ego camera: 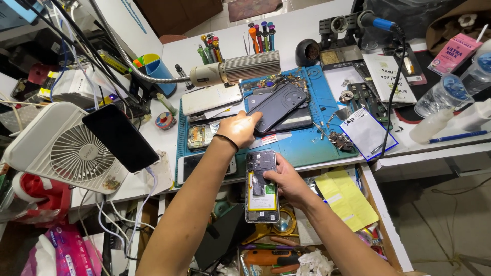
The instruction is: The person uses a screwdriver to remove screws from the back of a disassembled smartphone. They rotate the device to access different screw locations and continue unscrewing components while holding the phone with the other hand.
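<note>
Right hand point(287, 182) is wrapped around the edge of an opened phone point(261, 187) with its back off, yellow battery showing, held out over the open drawer point(341, 225) just off the near edge of the worktop point(286, 38). Yellow sticky sheets point(347, 198) sit in that drawer at about 3 o'clock from the phone, and some orange-handled tools point(266, 255) lie at 6 o'clock. Left hand point(239, 128), black band on the wrist, is up at 12 o'clock from the open phone, fingers closed on the near corner of a dark phone back cover point(279, 106) that lies on the blue repair mat point(307, 143). At 9 o'clock from that hand there's a bare phone frame point(200, 135), and further left a white desk fan point(66, 148) with a black phone point(120, 138) leaning on it. Way back at 12 o'clock, a gooseneck lamp point(235, 71) and a rack of screwdrivers point(261, 33).
</note>
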